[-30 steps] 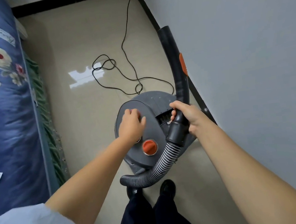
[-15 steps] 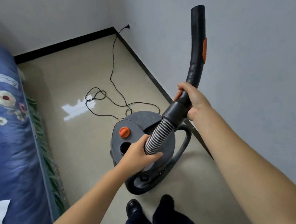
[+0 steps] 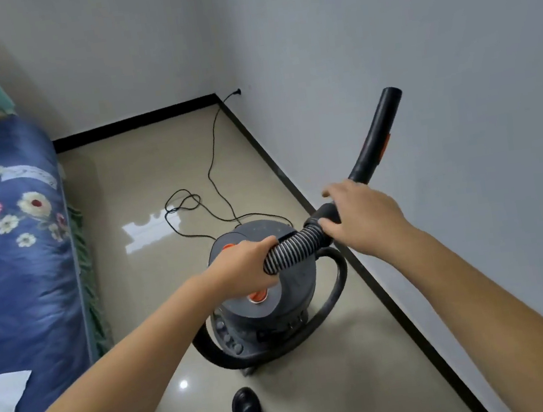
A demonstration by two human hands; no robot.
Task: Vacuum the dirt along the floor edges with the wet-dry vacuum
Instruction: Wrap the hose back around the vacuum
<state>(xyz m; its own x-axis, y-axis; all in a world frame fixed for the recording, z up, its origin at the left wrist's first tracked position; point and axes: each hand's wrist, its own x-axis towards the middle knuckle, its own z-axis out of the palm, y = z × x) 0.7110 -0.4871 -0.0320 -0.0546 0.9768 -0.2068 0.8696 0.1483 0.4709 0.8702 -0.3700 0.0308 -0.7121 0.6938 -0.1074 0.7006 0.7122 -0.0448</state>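
Two white walls (image 3: pixel 376 19) meet at a corner, edged by a black skirting board (image 3: pixel 295 185) along a glossy beige tiled floor (image 3: pixel 130 196). On the floor just beside the right-hand wall stands the grey wet-dry vacuum (image 3: pixel 275 295), its black power cord (image 3: pixel 201 211) looping back to the corner. Left hand (image 3: pixel 246 264) fingers wrap the striped hose (image 3: pixel 293 248); right hand (image 3: pixel 358 218) grips the black wand (image 3: pixel 375 137). At left lies a bed with a blue floral quilt (image 3: pixel 11 257)
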